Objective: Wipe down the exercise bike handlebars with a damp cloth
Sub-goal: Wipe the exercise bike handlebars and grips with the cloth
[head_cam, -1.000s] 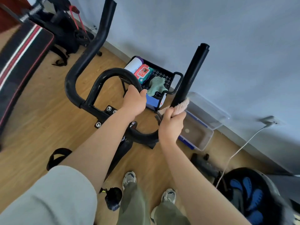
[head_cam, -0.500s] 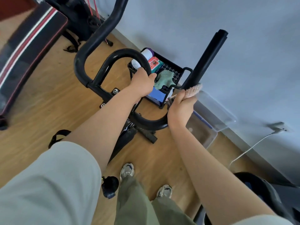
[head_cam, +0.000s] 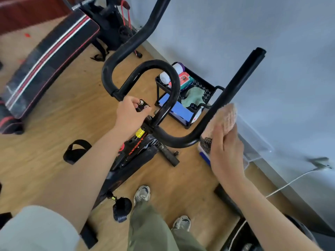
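Note:
The black exercise bike handlebars (head_cam: 174, 82) fill the middle of the head view, with an inner loop and two long outer horns. My right hand (head_cam: 224, 151) presses a fluffy pink-beige cloth (head_cam: 225, 117) against the lower part of the right horn (head_cam: 237, 82), just above its bend. My left hand (head_cam: 129, 113) rests on the bolted clamp plate (head_cam: 143, 105) at the centre of the bars, fingers curled over its edge. The bike frame (head_cam: 134, 149) with red lettering runs down below the bars.
A black mesh caddy (head_cam: 203, 87) behind the bars holds a green rag, a wipes pack and a white roll. A clear plastic bin (head_cam: 253, 142) stands by the grey wall, and a white cable (head_cam: 290, 183) runs across the floor. A striped bench (head_cam: 49, 64) sits at left. My shoes (head_cam: 143, 193) stand on the wood floor.
My left hand left the inner loop and dropped to the centre clamp plate. My right hand with the cloth slid down the right horn towards its bend.

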